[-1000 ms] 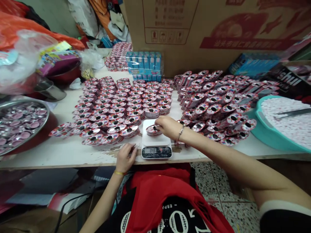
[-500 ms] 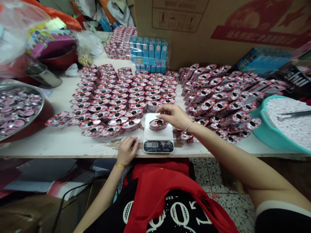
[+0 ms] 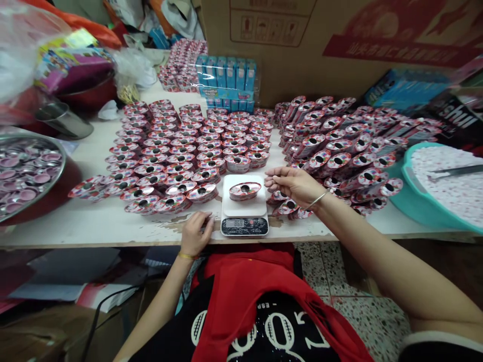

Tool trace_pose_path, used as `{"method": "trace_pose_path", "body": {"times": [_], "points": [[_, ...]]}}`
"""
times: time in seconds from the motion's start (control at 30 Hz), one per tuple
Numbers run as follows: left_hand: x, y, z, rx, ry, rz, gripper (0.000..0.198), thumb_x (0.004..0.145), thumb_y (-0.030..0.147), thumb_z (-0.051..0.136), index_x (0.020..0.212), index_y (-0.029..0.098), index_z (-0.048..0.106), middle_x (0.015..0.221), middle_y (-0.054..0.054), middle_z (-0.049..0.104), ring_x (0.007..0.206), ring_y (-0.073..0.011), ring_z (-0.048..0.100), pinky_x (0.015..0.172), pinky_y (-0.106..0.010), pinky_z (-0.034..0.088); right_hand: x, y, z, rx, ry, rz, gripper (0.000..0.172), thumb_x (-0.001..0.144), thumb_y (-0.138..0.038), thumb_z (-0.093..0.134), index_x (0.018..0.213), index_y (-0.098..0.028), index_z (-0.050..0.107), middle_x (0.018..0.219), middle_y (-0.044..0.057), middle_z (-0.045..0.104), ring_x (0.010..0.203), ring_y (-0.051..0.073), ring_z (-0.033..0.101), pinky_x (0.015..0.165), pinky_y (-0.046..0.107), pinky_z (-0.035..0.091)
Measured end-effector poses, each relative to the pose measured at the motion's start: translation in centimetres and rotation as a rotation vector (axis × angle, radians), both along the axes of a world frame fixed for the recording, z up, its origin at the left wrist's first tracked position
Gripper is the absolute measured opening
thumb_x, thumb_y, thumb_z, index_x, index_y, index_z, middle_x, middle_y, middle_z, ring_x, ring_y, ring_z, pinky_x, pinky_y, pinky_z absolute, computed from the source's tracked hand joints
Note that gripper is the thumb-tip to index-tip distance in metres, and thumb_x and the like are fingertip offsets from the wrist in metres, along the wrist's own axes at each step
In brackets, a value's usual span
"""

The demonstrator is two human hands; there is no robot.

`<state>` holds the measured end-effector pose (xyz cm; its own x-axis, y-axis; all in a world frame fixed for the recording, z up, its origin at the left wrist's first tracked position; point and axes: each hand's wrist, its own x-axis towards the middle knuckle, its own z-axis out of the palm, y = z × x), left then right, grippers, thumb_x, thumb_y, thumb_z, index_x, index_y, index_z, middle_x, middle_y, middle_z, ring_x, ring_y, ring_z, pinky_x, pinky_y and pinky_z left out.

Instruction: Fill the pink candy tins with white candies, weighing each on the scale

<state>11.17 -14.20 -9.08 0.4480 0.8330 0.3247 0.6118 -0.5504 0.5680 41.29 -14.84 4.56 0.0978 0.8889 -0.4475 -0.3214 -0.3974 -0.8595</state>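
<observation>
A small white digital scale (image 3: 245, 223) stands at the table's front edge, its display lit. On its plate sits one oval printed box (image 3: 245, 190), red and pink, upright with a dark round hole in its top. My right hand (image 3: 296, 185) hovers just right of the plate, apart from the box. Its thumb and fingertips are pinched together; what they hold, if anything, is too small to make out. My left hand (image 3: 196, 234) rests on the table edge left of the scale, loosely curved with thumb and fingers apart, holding nothing.
Rows of similar oval boxes (image 3: 181, 157) stand behind and left of the scale; more boxes (image 3: 337, 160) lean in a heap to the right. A teal basin (image 3: 405, 168) holds small pale pieces and tongs (image 3: 460, 172). A bowl (image 3: 70, 173) of pink caps sits far left.
My right hand has drawn back to the right, from over the box to beside the scale. The display's digits have changed. My left hand has stayed in place.
</observation>
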Motion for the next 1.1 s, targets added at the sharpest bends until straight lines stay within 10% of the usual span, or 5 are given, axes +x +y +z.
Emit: {"method": "trace_pose_path", "body": {"times": [0.2,0.47,0.63,0.8,1.1], "points": [[0.0,0.1,0.0,-0.006,0.005,-0.002,0.019,0.087,0.03,0.048,0.096,0.016,0.057,0.08,-0.005,0.057,0.076,-0.0155,0.054,0.071,-0.028,0.043,-1.4,-0.7,-0.5,0.206,-0.24,0.177,0.015,0.079,-0.025,0.06,0.089,-0.014,0.055,0.072,0.002,0.062,0.048,0.006,0.051,0.04,0.017,0.033],[-0.2,0.1,-0.3,0.007,-0.001,0.003,0.021,0.087,0.032,0.048,0.096,0.016,0.058,0.078,-0.005,0.057,0.074,-0.0151,0.054,0.07,-0.028,0.044,-4.7,1.2,-1.6,0.422,-1.021,0.336,0.023,0.082,-0.036,0.058,0.075,-0.015,0.061,0.064,0.001,0.057,0.06,0.01,0.047,0.058,0.022,0.033],[0.7,0.1,2.0,0.045,-0.044,-0.019,0.027,0.087,0.034,0.048,0.107,0.018,0.056,0.086,-0.006,0.057,0.08,-0.0166,0.055,0.072,-0.029,0.045,-3.0,-1.5,-0.2,0.475,-1.048,0.221,0.024,0.089,-0.035,0.049,0.087,-0.016,0.063,0.068,0.002,0.059,0.062,0.012,0.05,0.06,0.022,0.035],[6.0,2.9,6.2,0.23,0.11,-0.155,0.073,0.076,0.049,0.061,0.135,0.017,0.033,0.125,-0.016,0.048,0.113,-0.0284,0.046,0.092,-0.042,0.037,-1.7,-6.8,-0.6,0.427,-0.872,0.206,0.027,0.091,-0.035,0.044,0.083,-0.016,0.062,0.072,0.002,0.061,0.067,0.013,0.054,0.064,0.022,0.038],[18.4,10.0,9.7,0.292,0.198,-0.343,0.041,0.082,0.028,0.053,0.122,0.02,0.046,0.114,-0.009,0.057,0.104,-0.0241,0.051,0.085,-0.038,0.032,0.7,-13.7,-2.4,0.221,-0.679,-0.067,0.027,0.089,-0.039,0.046,0.087,-0.016,0.06,0.079,0.002,0.06,0.077,0.015,0.053,0.07,0.022,0.041]]}}
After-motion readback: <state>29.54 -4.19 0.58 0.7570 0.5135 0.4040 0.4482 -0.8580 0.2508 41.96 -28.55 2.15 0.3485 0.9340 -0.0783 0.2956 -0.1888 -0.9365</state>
